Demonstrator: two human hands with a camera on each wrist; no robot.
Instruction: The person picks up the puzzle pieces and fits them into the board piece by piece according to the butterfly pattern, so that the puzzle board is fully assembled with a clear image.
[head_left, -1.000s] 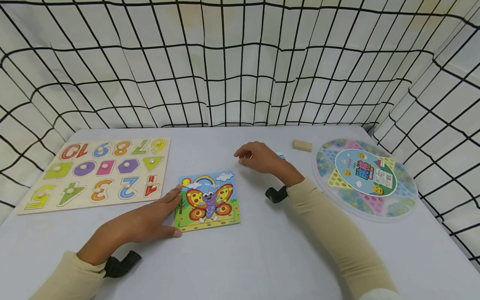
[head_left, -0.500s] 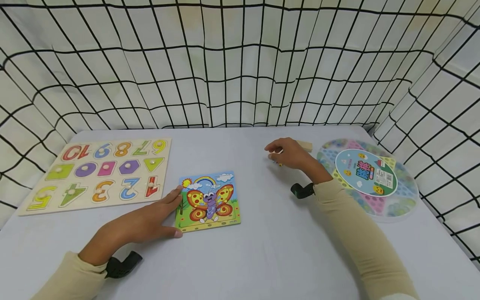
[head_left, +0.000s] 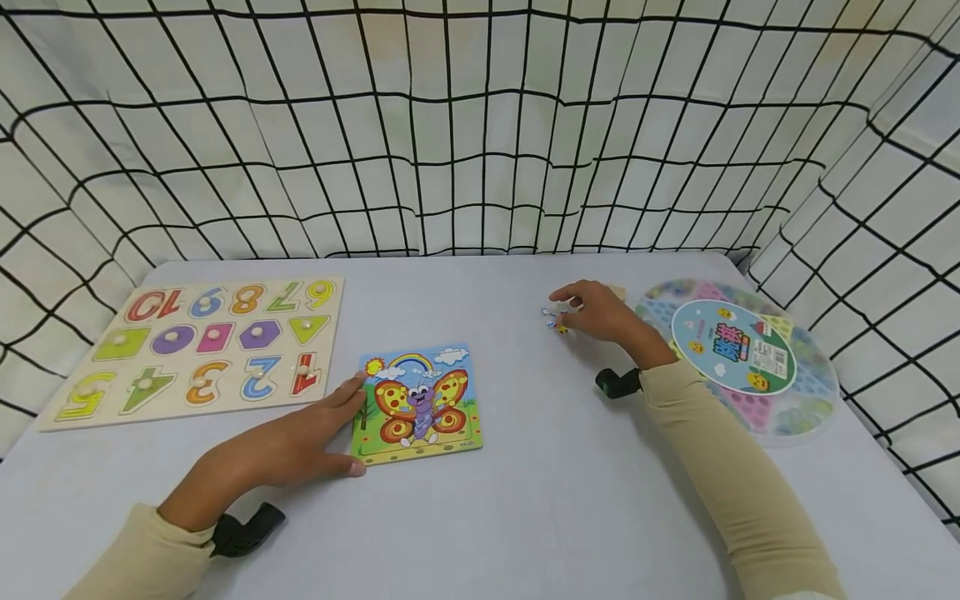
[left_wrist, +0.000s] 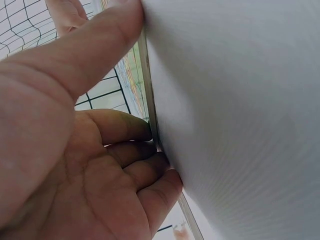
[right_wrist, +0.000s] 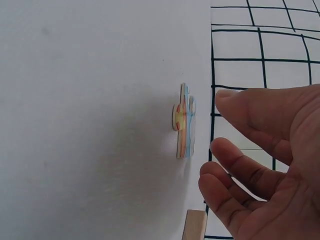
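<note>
A square butterfly jigsaw puzzle (head_left: 420, 404) lies flat near the middle of the table. Along its left side, my left hand (head_left: 288, 442) rests with thumb and fingertips touching the edge. The left wrist view shows those fingers (left_wrist: 135, 165) against the thin side of a board. Farther back on the right, my right hand (head_left: 600, 312) is held just over a small blue-and-yellow jigsaw piece (head_left: 557, 323). In the right wrist view the piece (right_wrist: 185, 122) stands clear of the spread thumb and fingers, which hold nothing.
A wooden number-and-shape peg board (head_left: 202, 346) lies on the left. On the right is a round clear case (head_left: 735, 358) with a printed label. A wooden block (right_wrist: 195, 225), partly hidden by my right hand, lies behind it. Black netting (head_left: 480, 158) encloses the table.
My right hand has moved right and slightly back from above the middle of the table to the small jigsaw piece. My left hand and the butterfly puzzle stay in place.
</note>
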